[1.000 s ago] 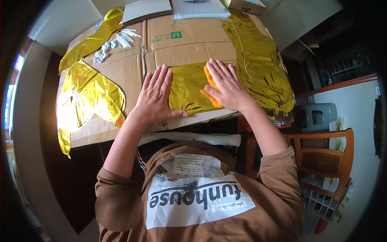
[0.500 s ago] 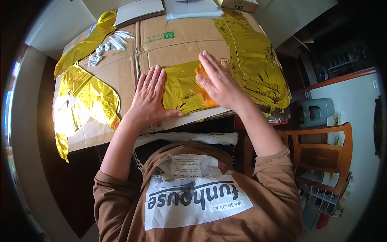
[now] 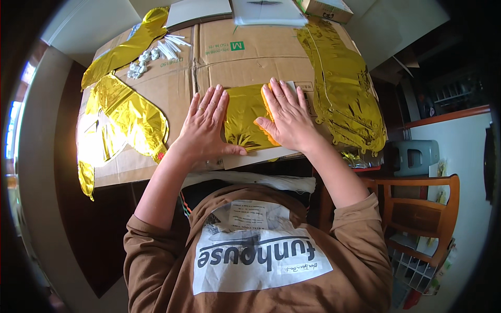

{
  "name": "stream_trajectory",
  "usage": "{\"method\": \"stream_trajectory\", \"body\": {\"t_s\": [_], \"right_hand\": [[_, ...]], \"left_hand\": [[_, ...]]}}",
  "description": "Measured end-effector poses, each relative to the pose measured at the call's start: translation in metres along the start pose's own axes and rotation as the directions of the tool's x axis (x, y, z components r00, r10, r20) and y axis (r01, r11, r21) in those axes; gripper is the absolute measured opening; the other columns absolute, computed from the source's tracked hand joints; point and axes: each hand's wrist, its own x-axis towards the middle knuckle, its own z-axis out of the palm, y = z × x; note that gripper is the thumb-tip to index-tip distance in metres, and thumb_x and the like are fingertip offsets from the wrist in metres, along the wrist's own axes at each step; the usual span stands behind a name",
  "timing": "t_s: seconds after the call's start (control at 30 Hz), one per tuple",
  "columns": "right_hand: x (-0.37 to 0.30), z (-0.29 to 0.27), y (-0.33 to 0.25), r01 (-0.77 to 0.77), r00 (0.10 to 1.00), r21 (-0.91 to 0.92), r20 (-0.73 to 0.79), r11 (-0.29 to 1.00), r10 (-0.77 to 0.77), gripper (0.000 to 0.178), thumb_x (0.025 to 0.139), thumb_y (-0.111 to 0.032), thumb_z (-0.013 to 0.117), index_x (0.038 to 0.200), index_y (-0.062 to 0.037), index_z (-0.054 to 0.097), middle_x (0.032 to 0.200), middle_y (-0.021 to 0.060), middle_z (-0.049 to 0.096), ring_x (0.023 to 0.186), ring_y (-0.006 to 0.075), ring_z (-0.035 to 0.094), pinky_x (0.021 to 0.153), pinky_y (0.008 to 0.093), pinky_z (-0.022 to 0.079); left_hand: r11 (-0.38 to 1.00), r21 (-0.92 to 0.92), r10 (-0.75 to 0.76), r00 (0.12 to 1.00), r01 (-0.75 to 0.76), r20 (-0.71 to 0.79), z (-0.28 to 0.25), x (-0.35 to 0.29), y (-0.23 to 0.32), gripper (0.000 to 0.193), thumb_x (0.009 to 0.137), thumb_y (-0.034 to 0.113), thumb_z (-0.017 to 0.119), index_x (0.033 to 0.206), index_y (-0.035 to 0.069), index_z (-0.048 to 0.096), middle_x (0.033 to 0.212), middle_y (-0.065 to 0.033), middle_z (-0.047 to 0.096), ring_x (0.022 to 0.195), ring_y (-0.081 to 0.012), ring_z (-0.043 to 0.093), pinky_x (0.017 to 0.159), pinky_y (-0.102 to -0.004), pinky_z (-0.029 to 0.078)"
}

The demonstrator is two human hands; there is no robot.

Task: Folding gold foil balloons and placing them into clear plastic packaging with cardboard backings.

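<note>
Gold foil (image 3: 244, 112), like a flattened foil balloon, lies on a thin white board (image 3: 272, 154) at the near side of the cardboard. My left hand (image 3: 207, 122) rests flat on its left edge, fingers stretched and thumb out along the near edge. On the right side my right hand (image 3: 290, 116) lies flat with extended fingers. Beneath its palm is an orange piece (image 3: 271, 136), perhaps a cloth; only its rim shows, and the hand hides the rest.
More gold foil balloons lie at the left (image 3: 125, 117) and right (image 3: 350, 94) of the cardboard (image 3: 261, 60). White sticks (image 3: 168, 47) and small white plastic pieces (image 3: 140, 65) sit at the far left. A carton (image 3: 326, 9) stands far right; a wooden chair (image 3: 417, 211) is beside me.
My right hand has come down flatter over the orange piece, which now shows less. More of the foil's middle is exposed. The left hand keeps its place at the foil's left edge.
</note>
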Motion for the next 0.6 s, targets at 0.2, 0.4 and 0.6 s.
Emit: {"method": "stream_trajectory", "body": {"t_s": [0.2,0.4,0.6], "right_hand": [[0.001,0.001,0.0,0.018,0.999,-0.002,-0.048,1.0,-0.018,0.083,0.101,-0.059,0.042,0.158,-0.0013,0.026,0.165,0.0222,0.021,0.154,0.0367,0.017,0.123,0.059,0.005],[0.0,0.0,-0.001,-0.007,0.999,0.023,-0.04,1.0,0.008,0.082,0.099,-0.057,0.048,0.157,-0.0022,0.028,0.164,0.0237,0.022,0.153,0.0379,0.02,0.123,0.06,0.005],[0.0,0.004,0.0,0.015,0.997,0.024,-0.078,1.0,-0.013,0.081,0.098,-0.054,0.05,0.157,-0.002,0.029,0.164,0.0232,0.024,0.153,0.0369,0.02,0.122,0.061,0.007]], "left_hand": [[0.991,-0.125,-0.051,0.998,0.056,0.039,-0.028,0.001,-0.023,0.131,0.069,0.082,0.068,0.158,-0.001,0.02,0.165,-0.0225,0.021,0.155,-0.0332,0.014,0.126,-0.0473,0.011],[0.948,-0.309,-0.136,0.977,0.08,-0.166,-0.022,0.035,0.044,0.098,0.095,0.066,0.05,0.154,-0.009,0.026,0.159,-0.0306,0.028,0.152,-0.0423,0.021,0.125,-0.0479,0.015],[0.996,0.001,-0.086,0.957,0.09,-0.277,0.034,0.028,0.046,0.101,0.095,0.073,0.04,0.151,-0.011,0.031,0.158,-0.0325,0.03,0.151,-0.0451,0.021,0.123,-0.0541,0.014]]}}
